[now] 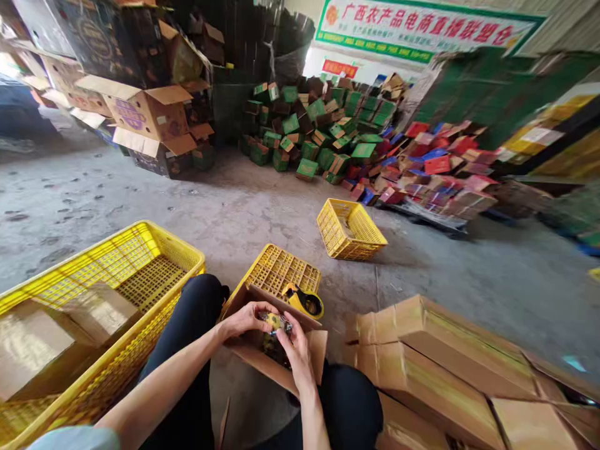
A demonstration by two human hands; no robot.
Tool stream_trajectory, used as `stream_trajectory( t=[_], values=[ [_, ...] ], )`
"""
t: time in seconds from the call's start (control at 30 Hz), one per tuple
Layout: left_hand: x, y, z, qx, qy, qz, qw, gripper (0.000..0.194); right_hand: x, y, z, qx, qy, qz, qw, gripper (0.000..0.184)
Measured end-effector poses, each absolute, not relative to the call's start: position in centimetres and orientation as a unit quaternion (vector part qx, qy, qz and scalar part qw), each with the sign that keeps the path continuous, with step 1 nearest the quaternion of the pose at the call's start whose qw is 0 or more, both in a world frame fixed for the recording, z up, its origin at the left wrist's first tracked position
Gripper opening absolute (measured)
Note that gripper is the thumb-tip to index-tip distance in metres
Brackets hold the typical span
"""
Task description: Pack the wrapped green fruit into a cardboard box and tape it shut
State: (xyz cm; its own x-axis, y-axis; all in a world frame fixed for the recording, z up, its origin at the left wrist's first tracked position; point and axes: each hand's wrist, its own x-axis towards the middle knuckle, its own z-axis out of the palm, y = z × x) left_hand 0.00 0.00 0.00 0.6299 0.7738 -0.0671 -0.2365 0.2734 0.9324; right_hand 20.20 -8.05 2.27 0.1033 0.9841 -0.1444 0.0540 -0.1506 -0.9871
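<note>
Both my hands meet over an open cardboard box (309,356) resting between my knees. My left hand (246,317) and my right hand (295,350) pinch a small yellowish packet (275,322) between their fingertips, just above the box's opening. Dark contents show inside the box, too dim to name. A yellow tape dispenser (305,301) lies on an upturned yellow crate (279,269) right behind the box, a little beyond my fingers.
A large yellow crate (154,247) holding sealed cartons stands at my left. Stacked brown cartons (445,362) lie at my right. A tilted yellow basket (350,230) sits on the concrete floor ahead. Piles of green and red boxes (356,137) line the back.
</note>
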Motion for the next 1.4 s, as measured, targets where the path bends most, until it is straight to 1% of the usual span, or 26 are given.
stream_trajectory(
  t=[0.17, 0.27, 0.4, 0.53, 0.8, 0.97, 1.03, 1.13, 1.17, 1.23, 1.4],
  values=[
    [0.0, 0.0, -0.5, 0.479, 0.27, 0.329, 0.768, 0.054, 20.2, -7.8, 1.6, -0.565, -0.444, 0.521, 0.461, 0.06],
    [0.2, 0.0, -0.6, 0.469, 0.257, 0.33, 0.778, 0.058, 20.3, -7.8, 1.2, -0.565, -0.434, 0.527, 0.463, 0.058],
    [0.3, 0.1, -0.5, 0.456, 0.236, 0.343, 0.787, 0.07, 20.7, -7.6, 0.9, -0.579, -0.437, 0.478, 0.495, 0.056],
    [0.3, 0.0, -0.7, 0.45, 0.25, 0.334, 0.79, 0.068, 21.0, -7.6, 0.5, -0.578, -0.448, 0.448, 0.514, 0.052],
    [0.0, -0.1, -1.1, 0.417, 0.284, 0.26, 0.823, 0.082, 20.8, -7.6, 0.6, -0.574, -0.499, 0.441, 0.476, 0.045],
    [0.0, 0.0, -1.1, 0.423, 0.267, 0.284, 0.818, 0.081, 20.6, -7.9, 0.9, -0.566, -0.51, 0.443, 0.473, 0.041],
    [0.0, 0.1, -1.2, 0.423, 0.254, 0.302, 0.815, 0.08, 20.6, -8.1, 0.9, -0.556, -0.513, 0.455, 0.469, 0.049],
    [0.0, 0.2, -1.4, 0.432, 0.244, 0.328, 0.804, 0.084, 20.7, -8.2, 0.8, -0.53, -0.509, 0.484, 0.475, 0.075],
    [0.1, 0.3, -1.4, 0.439, 0.242, 0.334, 0.798, 0.085, 20.8, -8.2, 0.7, -0.524, -0.507, 0.49, 0.478, 0.081],
    [0.1, 0.3, -1.5, 0.455, 0.236, 0.345, 0.786, 0.086, 21.0, -8.0, 0.5, -0.527, -0.501, 0.492, 0.478, 0.081],
    [0.3, 0.3, -1.4, 0.454, 0.209, 0.339, 0.797, 0.09, 21.2, -7.6, 0.0, -0.563, -0.484, 0.478, 0.469, 0.065]
  ],
)
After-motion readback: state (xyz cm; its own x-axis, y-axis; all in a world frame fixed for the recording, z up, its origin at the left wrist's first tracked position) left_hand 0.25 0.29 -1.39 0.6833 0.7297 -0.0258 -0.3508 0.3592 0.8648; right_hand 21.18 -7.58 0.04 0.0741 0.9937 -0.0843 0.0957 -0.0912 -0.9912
